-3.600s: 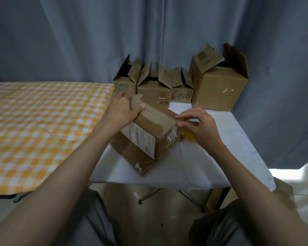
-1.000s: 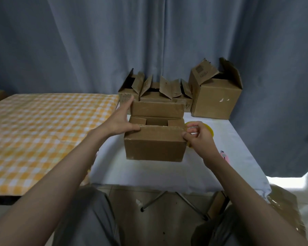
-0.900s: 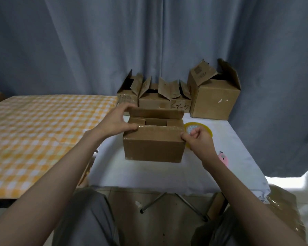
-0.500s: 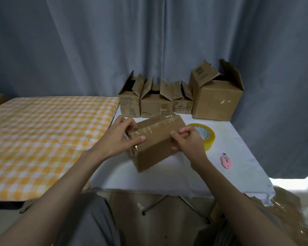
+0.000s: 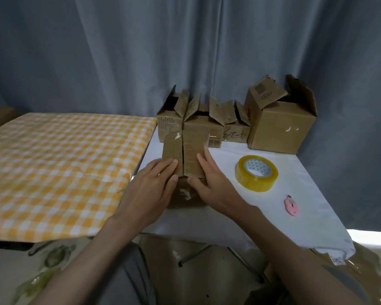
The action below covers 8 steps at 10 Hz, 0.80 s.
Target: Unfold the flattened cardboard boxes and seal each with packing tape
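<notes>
A small cardboard box (image 5: 185, 153) stands on the white table (image 5: 224, 212) in front of me, its two top flaps folded down and meeting in a dark centre seam. My left hand (image 5: 151, 190) lies flat on the left flap and the near left corner. My right hand (image 5: 209, 181) presses flat on the right flap, thumb at the front edge. A roll of yellowish packing tape (image 5: 256, 172) lies flat to the right of the box, apart from both hands.
A pink box cutter (image 5: 291, 204) lies near the table's right edge. Several open-flapped boxes (image 5: 207, 124) and a larger one (image 5: 277, 126) line the back edge against a grey curtain. An orange checked surface (image 5: 57, 164) adjoins the left side.
The box, held tilted in both hands half a second ago, now stands on the table turned lengthwise, flaps closed, with both hands flat on top. The view has shifted.
</notes>
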{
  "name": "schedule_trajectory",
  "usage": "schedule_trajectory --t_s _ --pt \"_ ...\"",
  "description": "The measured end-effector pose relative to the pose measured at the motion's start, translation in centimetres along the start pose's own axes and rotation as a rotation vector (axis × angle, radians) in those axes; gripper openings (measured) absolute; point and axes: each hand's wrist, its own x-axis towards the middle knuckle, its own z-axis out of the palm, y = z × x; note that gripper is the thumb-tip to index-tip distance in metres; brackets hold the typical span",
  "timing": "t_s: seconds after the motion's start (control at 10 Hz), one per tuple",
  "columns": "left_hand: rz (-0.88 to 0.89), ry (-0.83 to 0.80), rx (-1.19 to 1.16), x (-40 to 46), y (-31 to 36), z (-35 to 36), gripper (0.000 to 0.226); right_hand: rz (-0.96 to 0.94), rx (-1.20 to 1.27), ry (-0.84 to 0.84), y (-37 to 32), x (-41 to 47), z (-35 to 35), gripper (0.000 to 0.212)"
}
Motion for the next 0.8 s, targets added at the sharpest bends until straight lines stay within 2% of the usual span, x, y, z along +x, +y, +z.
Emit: schedule_trajectory --t_s 0.1,0.3,0.5,0.6,0.8 --pt "-0.033 0.014 0.006 0.9 -0.9 -0.2 0.061 0.034 0.049 -0.029 -0.4 2.5 0.7 0.06" --pt "-0.114 -0.065 0.017 4.8 -4.8 0.1 0.062 0.043 -0.11 -0.076 -1.3 7.9 1.7 0.058" --pt "-0.091 -0.188 0.114 7.7 -5.2 -0.8 0.042 0.103 -0.127 -0.125 -1.2 9.9 1.4 0.058" --pt "-0.168 -0.263 0.128 8.8 -4.6 -1.7 0.041 0.155 -0.096 -0.171 -1.5 9.6 0.1 0.061" --pt "-0.238 -0.186 0.065 10.2 -3.8 -2.9 0.044 0.078 -0.013 -0.024 -2.6 7.1 -3.3 0.059"
